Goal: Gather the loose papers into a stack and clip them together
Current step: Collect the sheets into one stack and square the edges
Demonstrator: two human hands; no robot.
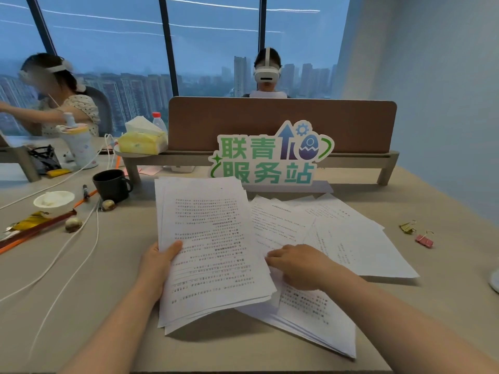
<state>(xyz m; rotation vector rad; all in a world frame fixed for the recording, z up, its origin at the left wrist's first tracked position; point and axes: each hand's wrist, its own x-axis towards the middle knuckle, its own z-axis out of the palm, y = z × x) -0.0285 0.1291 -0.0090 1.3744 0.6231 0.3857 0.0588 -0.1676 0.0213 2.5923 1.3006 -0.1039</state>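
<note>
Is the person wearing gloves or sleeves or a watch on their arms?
No. The left hand and right hand are bare, with no gloves or rings showing. Both forearms are uncovered as far as the picture shows: no sleeves, watch or bracelet.

Held stack of papers (210, 247): white printed sheets, edges uneven, raised off the desk at the near left, tilted, near corners fanned. Loose papers (348, 238): several printed sheets spread flat and overlapping to the right, reaching far toward the sign. Another loose bundle (316, 317) lies nearest, partly under the stack. Green binder clip (407, 227) and pink binder clip (424, 240) lie far right, close together, apart from the papers.
</note>
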